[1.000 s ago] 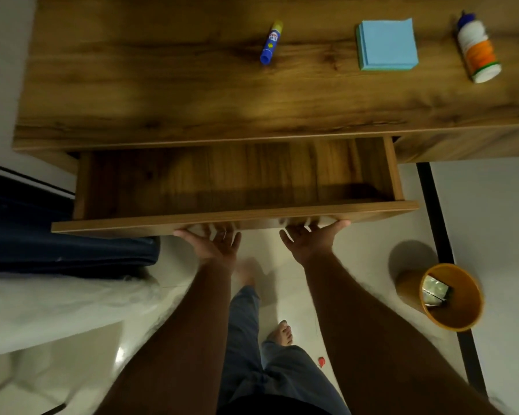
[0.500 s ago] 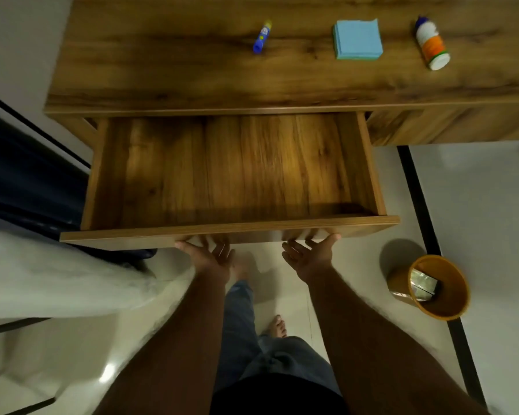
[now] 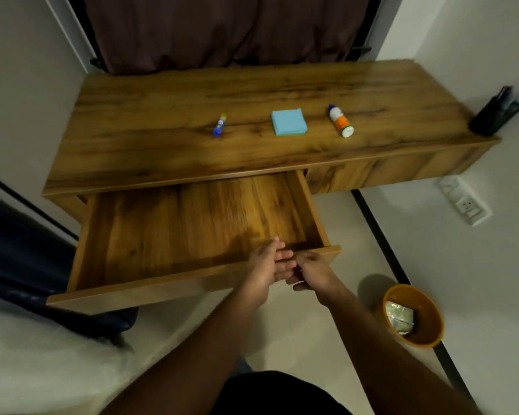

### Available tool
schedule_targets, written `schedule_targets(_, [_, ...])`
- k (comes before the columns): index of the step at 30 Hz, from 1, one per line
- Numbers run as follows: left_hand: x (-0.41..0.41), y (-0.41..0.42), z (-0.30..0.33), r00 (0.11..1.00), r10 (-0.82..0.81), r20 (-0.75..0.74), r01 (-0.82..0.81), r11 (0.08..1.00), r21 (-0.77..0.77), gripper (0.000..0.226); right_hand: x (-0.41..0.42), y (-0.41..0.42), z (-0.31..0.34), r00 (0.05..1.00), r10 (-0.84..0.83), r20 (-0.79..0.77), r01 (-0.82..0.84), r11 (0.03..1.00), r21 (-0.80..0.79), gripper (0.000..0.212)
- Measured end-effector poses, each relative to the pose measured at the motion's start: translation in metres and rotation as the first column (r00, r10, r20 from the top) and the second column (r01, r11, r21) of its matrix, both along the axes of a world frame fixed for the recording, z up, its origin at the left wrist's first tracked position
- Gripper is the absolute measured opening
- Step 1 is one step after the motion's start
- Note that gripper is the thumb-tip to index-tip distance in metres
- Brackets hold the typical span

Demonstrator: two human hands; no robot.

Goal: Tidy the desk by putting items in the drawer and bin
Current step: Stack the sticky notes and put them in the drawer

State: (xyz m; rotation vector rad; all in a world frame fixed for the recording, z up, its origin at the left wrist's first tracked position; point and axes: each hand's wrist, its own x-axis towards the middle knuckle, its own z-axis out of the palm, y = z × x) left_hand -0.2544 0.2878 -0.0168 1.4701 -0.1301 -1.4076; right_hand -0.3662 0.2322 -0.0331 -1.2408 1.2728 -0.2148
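On the wooden desk (image 3: 168, 145) lie three items, drawer (image 3: 192, 232) open.

The wooden desk (image 3: 162, 145) carries three things in a row near its front edge: a blue glue stick (image 3: 219, 125) lying leftmost, a square pad of blue sticky notes (image 3: 289, 122) in the middle, and a white bottle (image 3: 340, 121) with an orange label on its side rightmost. The drawer (image 3: 177, 229) under the front edge stands pulled out with bare boards inside. An orange bin (image 3: 423, 319) on the floor, below the desk's right half, holds crumpled wrapping.
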Motion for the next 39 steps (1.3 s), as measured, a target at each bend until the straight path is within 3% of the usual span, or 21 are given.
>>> schedule_targets(5, [0.030,-0.047,0.024,0.997,-0.023,0.078,0.030,0.996,-0.087,0.032,0.012,-0.049,0.042,0.991,-0.087,0.097,0.098,0.988,-0.121,0.021])
schedule_targets(14, [0.111,-0.167,0.044,0.980,0.072,0.187,-0.041,0.986,-0.164,0.028,0.063,-0.165,0.085,0.981,-0.157,0.119,0.184,0.943,-0.277,0.024])
schedule_targets(24, [0.164,-0.254,0.031,0.960,0.072,0.270,-0.045,0.993,-0.108,0.029,0.080,-0.258,0.057,0.974,-0.225,-0.041,0.195,0.911,-0.365,0.017])
schedule_targets(29, [0.176,-0.292,0.012,0.915,0.067,0.397,-0.048,0.997,-0.056,0.035,0.099,-0.308,0.046,0.971,-0.182,-0.153,0.108,0.911,-0.398,0.030])
schedule_targets(33, [0.179,-0.324,0.009,0.828,0.003,0.560,-0.021,0.999,0.026,0.042,0.121,-0.355,0.044,0.974,-0.146,-0.175,0.060,0.906,-0.419,0.027])
schedule_targets(37, [0.175,-0.356,0.007,0.816,-0.029,0.578,-0.012,0.998,0.068,0.050,0.137,-0.395,0.040,0.979,-0.165,-0.120,0.102,0.905,-0.413,0.027])
schedule_targets(39, [0.174,-0.370,0.007,0.807,-0.044,0.588,-0.023,0.994,0.106,0.052,0.141,-0.413,0.037,0.988,-0.093,-0.125,0.041,0.930,-0.366,0.027])
